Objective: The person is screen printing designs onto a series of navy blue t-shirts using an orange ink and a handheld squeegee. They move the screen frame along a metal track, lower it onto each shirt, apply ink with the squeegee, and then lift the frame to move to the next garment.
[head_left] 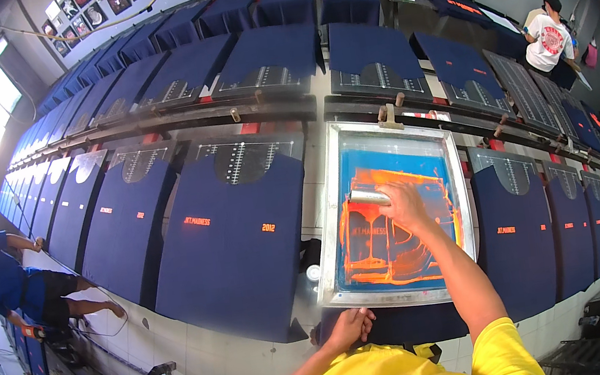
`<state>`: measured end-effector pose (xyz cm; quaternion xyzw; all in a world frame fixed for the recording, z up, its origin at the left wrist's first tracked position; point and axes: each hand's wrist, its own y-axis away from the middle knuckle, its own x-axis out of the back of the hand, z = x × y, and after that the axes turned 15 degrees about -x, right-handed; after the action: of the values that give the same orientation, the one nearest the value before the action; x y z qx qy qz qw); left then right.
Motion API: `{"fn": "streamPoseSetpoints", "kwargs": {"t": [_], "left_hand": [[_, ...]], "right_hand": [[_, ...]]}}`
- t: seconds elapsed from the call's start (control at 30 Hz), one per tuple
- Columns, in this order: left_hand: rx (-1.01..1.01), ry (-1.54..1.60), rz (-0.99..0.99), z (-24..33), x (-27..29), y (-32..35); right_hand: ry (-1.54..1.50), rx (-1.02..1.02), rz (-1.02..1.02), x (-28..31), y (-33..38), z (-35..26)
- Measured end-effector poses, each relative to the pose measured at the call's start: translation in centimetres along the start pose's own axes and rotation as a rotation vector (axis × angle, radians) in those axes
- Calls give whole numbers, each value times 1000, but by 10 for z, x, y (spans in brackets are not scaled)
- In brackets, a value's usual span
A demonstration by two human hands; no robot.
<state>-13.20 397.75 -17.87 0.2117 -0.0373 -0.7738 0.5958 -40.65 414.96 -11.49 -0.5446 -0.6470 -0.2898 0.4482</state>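
Observation:
In front of me a screen printing frame with a pale metal rim lies over a dark navy shirt. Its blue mesh carries wet orange ink, thickly smeared around a stencil of lettering. My right hand is closed round a squeegee with a pale metallic handle, held on the inked mesh in the upper half of the frame. Close to the frame's near edge, my left hand rests low with its fingers curled and nothing visible in it. Its palm side is partly hidden.
Navy shirts with orange print lie on boards to both sides. Farther rows hold more shirts. A metal rail with pegs runs behind the frame. One person stands at the left; another works at the far right.

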Motion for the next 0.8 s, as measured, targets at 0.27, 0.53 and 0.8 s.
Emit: {"fn": "streamPoseSetpoints", "kwargs": {"t": [0.27, 0.53, 0.8], "left_hand": [[16, -31, 27, 5, -2, 1], [189, 261, 17, -7, 8, -11], [239, -37, -143, 53, 22, 3]], "right_hand": [[197, 103, 87, 1, 49, -13], [68, 140, 132, 3, 149, -46], [66, 106, 63, -4, 183, -50]]}}
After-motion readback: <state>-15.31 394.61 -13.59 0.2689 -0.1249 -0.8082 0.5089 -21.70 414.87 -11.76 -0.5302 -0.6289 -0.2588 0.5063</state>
